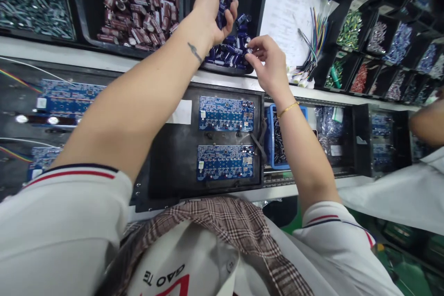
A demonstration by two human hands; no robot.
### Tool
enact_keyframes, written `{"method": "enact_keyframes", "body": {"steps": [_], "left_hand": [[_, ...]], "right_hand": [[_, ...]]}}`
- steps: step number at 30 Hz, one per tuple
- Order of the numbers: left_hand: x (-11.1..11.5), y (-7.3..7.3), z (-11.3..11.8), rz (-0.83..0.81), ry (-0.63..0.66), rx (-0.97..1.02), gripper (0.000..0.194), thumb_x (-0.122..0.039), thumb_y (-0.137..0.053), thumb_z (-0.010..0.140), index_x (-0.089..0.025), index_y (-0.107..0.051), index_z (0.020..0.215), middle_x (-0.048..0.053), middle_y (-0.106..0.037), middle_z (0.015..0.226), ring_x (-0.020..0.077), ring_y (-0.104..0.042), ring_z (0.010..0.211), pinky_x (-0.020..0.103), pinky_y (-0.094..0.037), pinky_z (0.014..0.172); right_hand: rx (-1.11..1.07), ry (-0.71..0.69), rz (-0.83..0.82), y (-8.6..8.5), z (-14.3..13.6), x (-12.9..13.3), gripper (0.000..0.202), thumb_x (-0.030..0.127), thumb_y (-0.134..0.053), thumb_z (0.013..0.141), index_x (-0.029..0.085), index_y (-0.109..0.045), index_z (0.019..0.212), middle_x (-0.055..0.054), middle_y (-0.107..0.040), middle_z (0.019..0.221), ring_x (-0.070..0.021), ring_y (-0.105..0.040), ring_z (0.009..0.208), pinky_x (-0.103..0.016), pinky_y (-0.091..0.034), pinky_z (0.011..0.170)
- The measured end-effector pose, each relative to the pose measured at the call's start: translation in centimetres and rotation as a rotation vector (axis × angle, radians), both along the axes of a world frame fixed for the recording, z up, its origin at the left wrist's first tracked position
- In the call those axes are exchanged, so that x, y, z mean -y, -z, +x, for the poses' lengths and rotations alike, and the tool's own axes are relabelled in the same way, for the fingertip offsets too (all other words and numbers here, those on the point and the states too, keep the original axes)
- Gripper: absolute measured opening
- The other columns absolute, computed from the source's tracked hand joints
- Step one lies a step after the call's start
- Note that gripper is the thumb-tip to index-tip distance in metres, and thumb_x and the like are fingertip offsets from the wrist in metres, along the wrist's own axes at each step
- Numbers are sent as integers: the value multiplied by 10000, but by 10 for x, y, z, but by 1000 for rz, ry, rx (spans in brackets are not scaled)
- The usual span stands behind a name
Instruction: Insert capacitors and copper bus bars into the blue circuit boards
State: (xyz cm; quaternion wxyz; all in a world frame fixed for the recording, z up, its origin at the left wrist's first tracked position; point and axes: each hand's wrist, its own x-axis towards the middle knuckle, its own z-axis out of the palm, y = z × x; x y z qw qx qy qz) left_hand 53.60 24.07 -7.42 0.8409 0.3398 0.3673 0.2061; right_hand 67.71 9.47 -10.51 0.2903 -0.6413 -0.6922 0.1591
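Observation:
My left hand point(210, 11) is curled around several dark blue capacitors, held above a black bin point(258, 4). Inside that bin lies a heap of dark blue cylindrical capacitors point(229, 51). At the heap's right edge, the thumb and fingers of my right hand point(272, 64) are closed on a capacitor point(249, 49) whose pale end shows. Below the bin, an upper blue circuit board point(226, 113) and a lower blue circuit board point(225, 162) lie flat in a black tray point(173, 166).
Brown capacitors point(138, 9) fill the bin to the left. A blue box point(268, 148) of small dark parts sits under my right forearm. Coloured wires point(315, 37) lie beside printed sheets point(287, 9). Small parts bins point(350, 27) stand at right, near another person's arm point(428, 122).

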Motion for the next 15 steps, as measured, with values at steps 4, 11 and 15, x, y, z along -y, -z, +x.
{"method": "enact_keyframes", "body": {"steps": [4, 11, 15], "left_hand": [[69, -20, -18, -96, -50, 79, 129, -210, -465, 964, -136, -510, 869, -17, -510, 713, 4, -411, 533, 112, -172, 413], [278, -21, 17, -465, 205, -187, 179, -316, -639, 855, -189, -517, 885, 17, -551, 761, 52, -420, 472, 160, -147, 353], [321, -14, 25, -560, 227, -169, 150, -297, -637, 861, -187, -556, 924, 5, -527, 758, 57, -471, 503, 140, -201, 353]], "right_hand": [[-5, -67, -121, -27, 8, 63, 259, 315, -452, 980, 262, -562, 1209, -57, -610, 1140, -193, -594, 1033, -377, -496, 921], [17, -107, -281, -27, 85, 179, 225, 200, -475, 961, 276, -632, 1104, -30, -679, 1099, -202, -623, 1055, -412, -485, 961], [202, -57, -244, -14, 81, 176, 238, 200, -442, 973, 245, -640, 1098, -64, -684, 1091, -240, -617, 1039, -439, -459, 927]]}}
